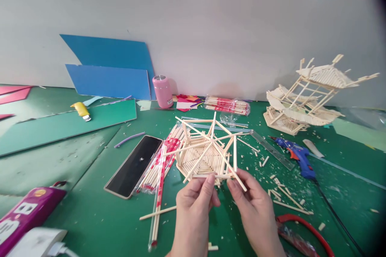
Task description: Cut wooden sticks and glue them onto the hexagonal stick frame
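Note:
A six-sided frame of thin wooden sticks is in front of me. Its floor is laid in a spiral pattern, short posts stand at its corners, and long sticks cross over the top. My left hand is closed, thumb and fingers pinching a wooden stick along the near side of the frame. At the near right corner, my right hand is closed on the frame, where that stick meets a slanting one. My fingers partly hide the joint, so I cannot tell whether the pieces are fixed there.
A blue glue gun and red-handled tool lie to the right. Behind them leans a stick pavilion. Bagged sticks, a phone, a purple power strip and a yellow cutter are left; a pink flask stands behind.

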Demonstrator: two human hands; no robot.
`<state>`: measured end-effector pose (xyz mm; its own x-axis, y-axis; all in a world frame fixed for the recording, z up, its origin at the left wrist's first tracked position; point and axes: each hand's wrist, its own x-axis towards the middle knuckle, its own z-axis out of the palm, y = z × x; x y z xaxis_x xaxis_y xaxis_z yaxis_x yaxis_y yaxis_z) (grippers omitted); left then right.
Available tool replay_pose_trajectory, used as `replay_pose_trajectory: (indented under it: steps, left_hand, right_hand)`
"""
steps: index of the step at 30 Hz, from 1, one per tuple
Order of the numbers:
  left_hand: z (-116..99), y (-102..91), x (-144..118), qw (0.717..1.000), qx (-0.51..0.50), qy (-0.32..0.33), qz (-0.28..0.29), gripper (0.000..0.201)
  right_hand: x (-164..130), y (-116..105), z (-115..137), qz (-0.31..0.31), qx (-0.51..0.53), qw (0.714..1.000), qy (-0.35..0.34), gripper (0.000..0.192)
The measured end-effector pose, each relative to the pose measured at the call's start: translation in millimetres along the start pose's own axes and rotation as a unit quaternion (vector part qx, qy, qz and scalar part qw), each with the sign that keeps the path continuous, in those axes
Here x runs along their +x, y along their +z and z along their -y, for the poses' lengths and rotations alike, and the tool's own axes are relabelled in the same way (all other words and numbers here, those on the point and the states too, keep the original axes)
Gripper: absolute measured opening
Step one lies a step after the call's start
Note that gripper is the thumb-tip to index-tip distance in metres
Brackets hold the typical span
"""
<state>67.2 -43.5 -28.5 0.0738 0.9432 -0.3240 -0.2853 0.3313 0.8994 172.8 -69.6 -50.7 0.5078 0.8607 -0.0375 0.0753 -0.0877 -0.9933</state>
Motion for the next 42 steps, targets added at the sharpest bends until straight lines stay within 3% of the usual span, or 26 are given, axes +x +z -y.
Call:
replay_pose_trajectory:
  steps: [19, 34, 42]
  left_hand:
    - [2, 2.6, 1, 0.998, -0.048, -0.039, 0.011, 0.028]
    - [6, 4.8, 1, 0.997, -0.070, -0.004, 0.017, 0.030]
    - [4, 1.9, -1, 0.996, -0.079, -0.028, 0.010, 0.027]
  right_hand:
    - [3, -1, -8, -0.021, -0.032, 0.999, -0.035, 0.024]
    - [4, -4, -10, -0.017, -0.040, 0.996, -0.074, 0.017]
    - [0, -4, -10, -0.017, -0.006, 0.999, -0.030, 0.025]
